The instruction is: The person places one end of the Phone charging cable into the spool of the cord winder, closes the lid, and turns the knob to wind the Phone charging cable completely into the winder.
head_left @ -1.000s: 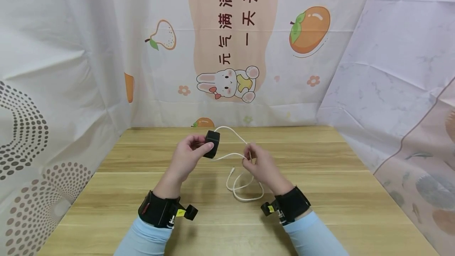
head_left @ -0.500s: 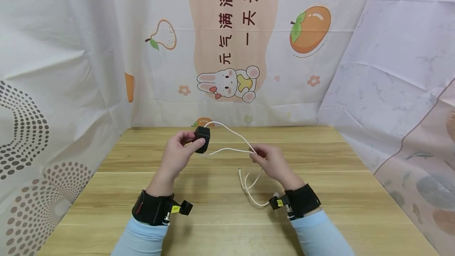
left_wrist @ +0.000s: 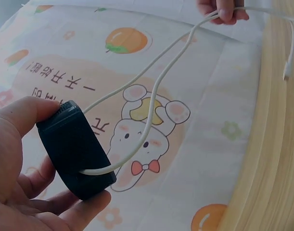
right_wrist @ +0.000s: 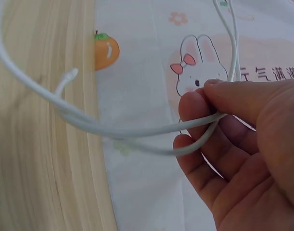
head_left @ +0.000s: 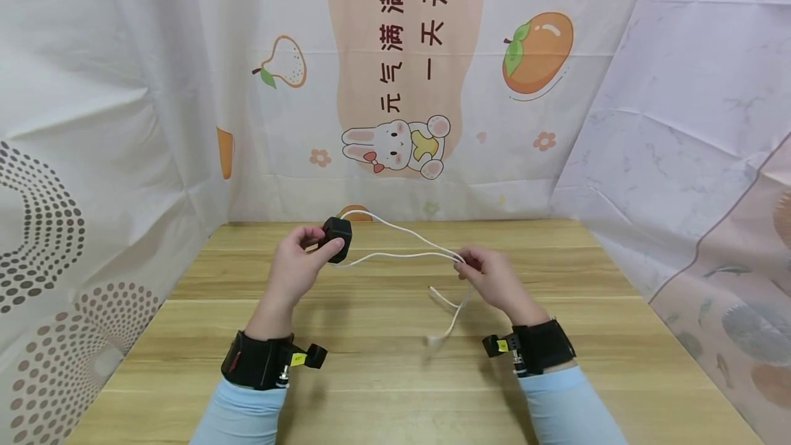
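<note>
Black box (left_wrist: 77,149), held above the counter (head_left: 383,390) slightly left of centre in the head view, with two strands of white cable (right_wrist: 137,132) running from it towards the right. At the lower left of the left wrist view, one strand meets the face of the box; the other emerges from behind it. The left hand (head_left: 294,266) pinches the box between thumb and fingers. The right hand (head_left: 496,281), right of centre in the head view, pinches both strands together. Past this grip the cable hangs as a loose tail, its lower end blurred; whether it touches the counter cannot be told. Black wristbands (head_left: 255,362) carrying small cameras (head_left: 316,356) encircle both wrists, with light-blue sleeves (head_left: 241,414) reaching the lower edge of the frame. Across the upper frame, behind the counter, stands a white cloth (head_left: 290,122) printed with a sideways rabbit (head_left: 392,146) at centre and an orange fruit (head_left: 546,53) at upper right.
</note>
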Motion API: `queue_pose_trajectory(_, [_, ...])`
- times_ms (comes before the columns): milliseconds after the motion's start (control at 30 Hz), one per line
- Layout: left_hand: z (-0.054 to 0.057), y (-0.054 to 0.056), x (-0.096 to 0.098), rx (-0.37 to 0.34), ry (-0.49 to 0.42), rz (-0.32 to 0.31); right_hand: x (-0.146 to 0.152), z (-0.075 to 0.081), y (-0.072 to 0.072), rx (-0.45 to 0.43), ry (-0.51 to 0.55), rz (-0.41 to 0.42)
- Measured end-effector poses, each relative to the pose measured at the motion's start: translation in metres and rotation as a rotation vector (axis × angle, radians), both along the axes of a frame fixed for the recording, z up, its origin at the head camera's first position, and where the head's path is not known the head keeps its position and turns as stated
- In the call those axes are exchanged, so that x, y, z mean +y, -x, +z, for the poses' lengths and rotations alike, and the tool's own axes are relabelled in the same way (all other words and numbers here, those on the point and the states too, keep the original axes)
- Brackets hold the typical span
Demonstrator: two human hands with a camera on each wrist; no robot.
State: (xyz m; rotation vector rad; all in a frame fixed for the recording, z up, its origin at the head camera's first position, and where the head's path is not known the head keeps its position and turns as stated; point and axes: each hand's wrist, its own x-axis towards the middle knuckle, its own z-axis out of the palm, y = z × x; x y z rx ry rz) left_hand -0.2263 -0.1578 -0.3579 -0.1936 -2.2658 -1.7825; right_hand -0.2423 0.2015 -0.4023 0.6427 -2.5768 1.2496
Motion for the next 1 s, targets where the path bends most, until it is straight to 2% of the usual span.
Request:
queue_pose_trajectory(267, [-0.001, 0.003, -0.011, -0.012, 0.009, 0.042, 0.015, 0.001, 0.002, 0.007, -0.002, -0.037])
queue_pose_trajectory(467, [-0.003, 0.006, -0.022, -0.045, 0.028, 0.103, 0.026, 0.001, 0.003, 0.022, -0.012, -0.078])
queue_pose_trajectory(600, [-0.005, 0.008, -0.032, -0.072, 0.02, 0.104, 0.036, -0.001, 0.005, 0.017, -0.023, -0.08])
queue_pose_trajectory(767, [-0.009, 0.01, -0.044, -0.11, 0.064, 0.091, 0.047, -0.002, 0.006, -0.027, -0.032, -0.056])
queue_pose_trajectory(1000, [-0.01, 0.011, -0.058, -0.156, 0.119, 0.125, 0.059, -0.001, 0.005, -0.119, -0.046, -0.045])
